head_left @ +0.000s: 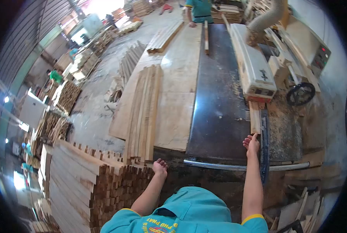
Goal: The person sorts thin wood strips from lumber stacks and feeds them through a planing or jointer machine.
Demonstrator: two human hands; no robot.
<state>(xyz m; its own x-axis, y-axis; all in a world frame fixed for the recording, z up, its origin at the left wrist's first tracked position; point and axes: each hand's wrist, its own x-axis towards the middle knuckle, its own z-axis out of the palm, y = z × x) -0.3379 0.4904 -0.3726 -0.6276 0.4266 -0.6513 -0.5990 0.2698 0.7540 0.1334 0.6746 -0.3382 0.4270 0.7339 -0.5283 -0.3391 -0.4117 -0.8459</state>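
My right hand (pixel 251 144) touches the near end of a wooden strip (pixel 255 118), its fingers apart and not wrapped round it. The strip's far part is hidden under a white machine housing (pixel 259 79). My left hand (pixel 160 167) is empty, fingers loosely curled and apart, just right of the near ends of several long wooden strips (pixel 144 112) lying side by side on a light wooden tabletop (pixel 175 112). Between the two hands is the near edge of a dark metal table (pixel 220 116).
A metal bar (pixel 216 166) runs along the dark table's front. A tall stack of strips (pixel 119 194) stands at the lower left. Across the table is a co-worker (pixel 200 9), near more strips (pixel 165 37). A black handwheel (pixel 301 94) is at the right.
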